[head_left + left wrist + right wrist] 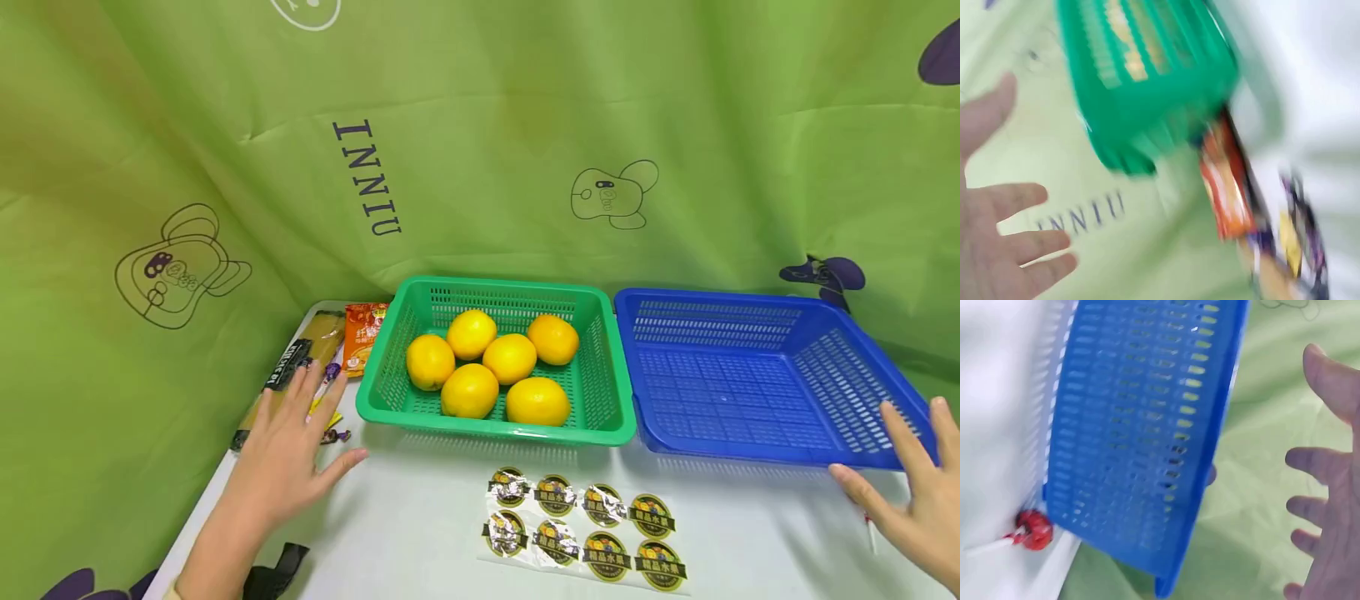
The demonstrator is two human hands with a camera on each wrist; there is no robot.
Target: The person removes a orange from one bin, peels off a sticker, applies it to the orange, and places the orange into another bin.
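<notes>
My left hand [281,458] hovers over the left side of the white table with fingers spread, holding nothing. It overlaps the snack packets in the head view. My right hand [911,492], also spread and holding nothing, is near the front right corner of the blue plastic basket [720,457]. Between the hands, a green plastic basket [495,429] holds several orange-yellow fruits [470,391] that look like oranges. A sheet of round dark-and-gold stickers [581,527] lies flat in front of the green basket. The left wrist view is blurred.
Left of the green basket lie an orange snack bag [363,333], a long yellowish packet [324,332] and small wrapped candies [335,436]. A red lollipop [1035,529] lies beside the blue basket. A green printed curtain [480,150] hangs behind the table.
</notes>
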